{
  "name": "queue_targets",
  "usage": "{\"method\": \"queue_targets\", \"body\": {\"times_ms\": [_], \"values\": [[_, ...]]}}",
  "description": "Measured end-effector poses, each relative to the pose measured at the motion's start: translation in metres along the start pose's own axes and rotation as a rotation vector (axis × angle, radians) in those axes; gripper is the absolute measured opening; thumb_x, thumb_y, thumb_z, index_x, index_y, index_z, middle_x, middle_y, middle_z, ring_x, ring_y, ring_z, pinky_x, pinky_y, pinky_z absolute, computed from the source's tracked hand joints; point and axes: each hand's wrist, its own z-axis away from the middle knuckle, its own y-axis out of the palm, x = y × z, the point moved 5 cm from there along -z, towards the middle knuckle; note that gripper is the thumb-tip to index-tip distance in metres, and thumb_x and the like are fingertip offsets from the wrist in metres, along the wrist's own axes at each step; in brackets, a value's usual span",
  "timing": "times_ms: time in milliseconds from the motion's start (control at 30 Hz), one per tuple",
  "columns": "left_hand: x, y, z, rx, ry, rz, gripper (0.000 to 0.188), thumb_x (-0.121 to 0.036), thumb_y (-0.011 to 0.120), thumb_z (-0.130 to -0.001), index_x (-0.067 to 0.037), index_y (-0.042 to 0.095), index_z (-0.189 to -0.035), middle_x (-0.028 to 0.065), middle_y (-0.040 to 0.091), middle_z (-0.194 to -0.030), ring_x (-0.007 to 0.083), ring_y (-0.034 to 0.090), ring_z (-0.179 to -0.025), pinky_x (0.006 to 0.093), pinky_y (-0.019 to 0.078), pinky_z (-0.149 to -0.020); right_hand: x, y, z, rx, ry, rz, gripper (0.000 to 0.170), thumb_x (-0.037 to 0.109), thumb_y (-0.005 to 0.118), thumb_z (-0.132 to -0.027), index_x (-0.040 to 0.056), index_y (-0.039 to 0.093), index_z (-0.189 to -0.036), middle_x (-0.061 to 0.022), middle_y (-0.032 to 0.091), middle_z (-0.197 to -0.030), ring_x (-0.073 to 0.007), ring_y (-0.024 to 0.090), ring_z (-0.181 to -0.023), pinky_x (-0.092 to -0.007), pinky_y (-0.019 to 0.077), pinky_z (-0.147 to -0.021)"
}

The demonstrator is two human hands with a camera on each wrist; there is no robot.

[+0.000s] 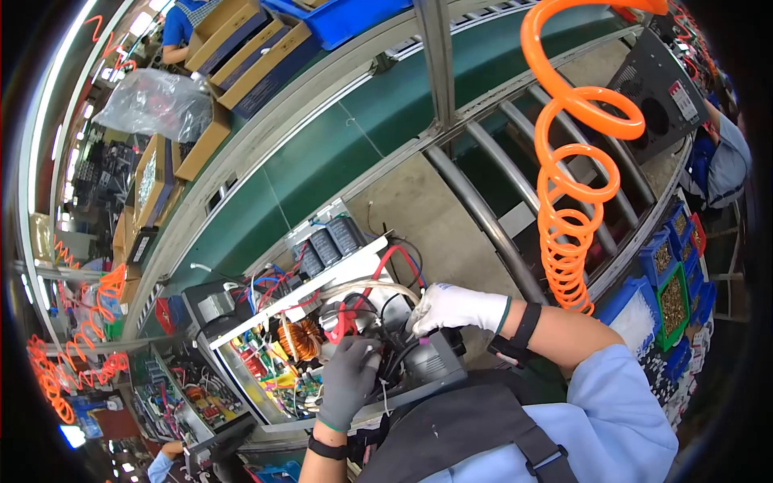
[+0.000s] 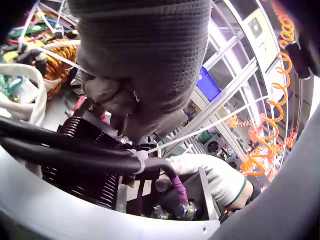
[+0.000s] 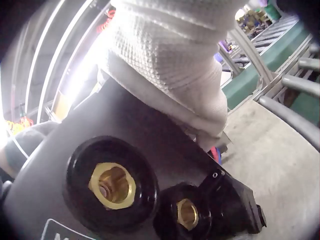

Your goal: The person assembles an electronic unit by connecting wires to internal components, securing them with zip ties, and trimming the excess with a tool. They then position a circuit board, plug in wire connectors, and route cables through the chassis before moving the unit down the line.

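An open metal machine case point(image 1: 302, 302) lies in front of me, with a copper-wound coil point(image 1: 299, 340), circuit boards and bundled wires inside. My left hand point(image 1: 350, 382), in a grey glove, reaches down into it with bent fingers, close to thick black cables point(image 2: 75, 152). A white cable tie point(image 2: 142, 162) rings these cables, its long tail sticking out. My right hand point(image 1: 463, 308), in a white glove, reaches over the end panel point(image 3: 42, 175), its fingertips hidden behind it in the right wrist view. Brass fittings point(image 3: 112, 186) sit on this panel. I cannot tell what either hand holds.
A coiled orange air hose point(image 1: 568, 233) hangs at the right, over the conveyor rollers point(image 1: 491, 221). Another opened unit point(image 1: 189, 394) stands at the left. Blue and green parts bins point(image 1: 672, 306) are at the far right, cardboard boxes point(image 1: 266, 72) across the line.
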Motion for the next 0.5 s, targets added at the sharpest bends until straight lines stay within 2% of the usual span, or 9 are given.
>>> {"method": "queue_targets", "body": {"times_ms": [67, 133, 200, 233, 333, 500], "values": [[-0.006, -0.001, -0.002, 0.099, 0.055, -0.168, 0.017, -0.015, 0.066, -0.082, -0.01, 0.068, -0.098, 0.0094, 0.064, -0.099, 0.0299, 0.066, -0.082, 0.0371, 0.0516, -0.068, 0.001, -0.002, -0.004, 0.016, 0.104, 0.097, 0.021, 0.024, 0.07, -0.076, 0.0042, 0.074, -0.08, -0.0094, 0.072, -0.08, -0.0189, 0.068, -0.074, -0.0286, 0.0512, -0.072], [-0.008, -0.005, -0.004, 0.095, 0.077, -0.186, 0.018, -0.016, 0.066, -0.082, -0.012, 0.069, -0.099, 0.0083, 0.064, -0.101, 0.0289, 0.066, -0.081, 0.038, 0.0518, -0.067, 0.012, -0.003, -0.005, 0.021, 0.154, 0.107, 0.025, 0.028, 0.069, -0.077, 0.0036, 0.073, -0.076, -0.0086, 0.07, -0.074, -0.0192, 0.066, -0.07, -0.0309, 0.0504, -0.069], [-0.003, 0.002, -0.006, 0.167, 0.065, -0.148, 0.02, -0.02, 0.066, -0.081, -0.012, 0.069, -0.1, 0.0083, 0.064, -0.101, 0.0285, 0.066, -0.081, 0.0381, 0.0522, -0.067, 0.003, -0.006, -0.005, 0.026, 0.386, 0.24, 0.031, 0.033, 0.066, -0.079, 0.0051, 0.075, -0.089, -0.0123, 0.069, -0.074, -0.0238, 0.065, -0.067, -0.0328, 0.0504, -0.067], [-0.001, 0.003, -0.006, 0.182, 0.025, -0.129, 0.022, -0.022, 0.067, -0.08, -0.011, 0.069, -0.099, 0.0083, 0.064, -0.101, 0.0285, 0.066, -0.081, 0.038, 0.0523, -0.067, 0.003, -0.006, -0.005, 0.026, 0.387, 0.245, 0.031, 0.033, 0.066, -0.079, 0.0051, 0.075, -0.089, -0.0123, 0.069, -0.074, -0.0238, 0.065, -0.067, -0.0328, 0.0504, -0.067], [0.0, 0.005, -0.007, 0.185, -0.018, -0.127, 0.019, -0.018, 0.069, -0.078, -0.01, 0.069, -0.095, 0.0098, 0.064, -0.098, 0.0268, 0.065, -0.076, 0.0386, 0.0506, -0.066, 0.007, -0.009, -0.003, -0.101, 0.329, 0.25, 0.036, 0.037, 0.063, -0.077, 0.0023, 0.07, -0.071, -0.0119, 0.062, -0.062, -0.0233, 0.06, -0.058, -0.035, 0.0469, -0.059], [0.002, 0.013, -0.008, 0.15, 0.062, -0.15, 0.018, -0.018, 0.066, -0.08, -0.005, 0.067, -0.092, 0.0122, 0.063, -0.094, 0.0316, 0.063, -0.076, 0.0407, 0.0502, -0.067, 0.022, -0.009, -0.002, -0.106, 0.438, 0.273, 0.035, 0.034, 0.062, -0.077, 0.0017, 0.064, -0.063, -0.0121, 0.061, -0.06, -0.0256, 0.06, -0.06, -0.0362, 0.0467, -0.062]]}}
